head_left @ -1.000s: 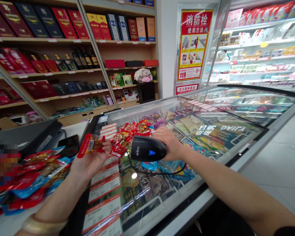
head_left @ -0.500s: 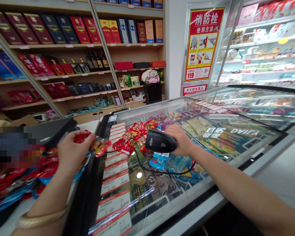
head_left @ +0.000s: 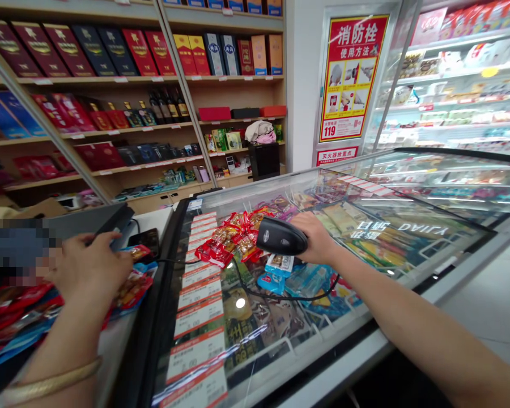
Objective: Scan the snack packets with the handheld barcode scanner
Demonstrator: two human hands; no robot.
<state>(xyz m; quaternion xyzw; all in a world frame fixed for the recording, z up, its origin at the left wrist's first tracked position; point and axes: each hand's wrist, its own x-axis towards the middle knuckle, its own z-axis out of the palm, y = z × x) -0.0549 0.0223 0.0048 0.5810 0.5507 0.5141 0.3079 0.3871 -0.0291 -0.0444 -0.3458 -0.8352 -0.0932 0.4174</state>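
My right hand (head_left: 317, 241) is closed around a black barcode scanner (head_left: 280, 235), held above the glass freezer lid (head_left: 255, 362). The scanner's dark cable (head_left: 272, 297) loops across the glass. Red snack packets (head_left: 225, 243) lie beneath and left of the scanner, with blue-and-white packets (head_left: 276, 275) just below it. My left hand (head_left: 89, 269) is over a heap of red and blue snack packets (head_left: 25, 314) on the counter at the left. Its fingers are spread and I see no packet in them. Part of the heap is hidden behind this hand.
A dark phone (head_left: 148, 242) lies on the counter by the freezer's black edge. Price labels (head_left: 199, 311) run down the freezer's left side. Behind are wooden shelves (head_left: 136, 130) with boxes and bottles, a red fire-hydrant sign (head_left: 352, 79) and a lit display cooler (head_left: 463, 85).
My left hand has moved left from the freezer edge to the heap, and the red packet it was holding is no longer in its fingers. The scanner has shifted slightly up and right.
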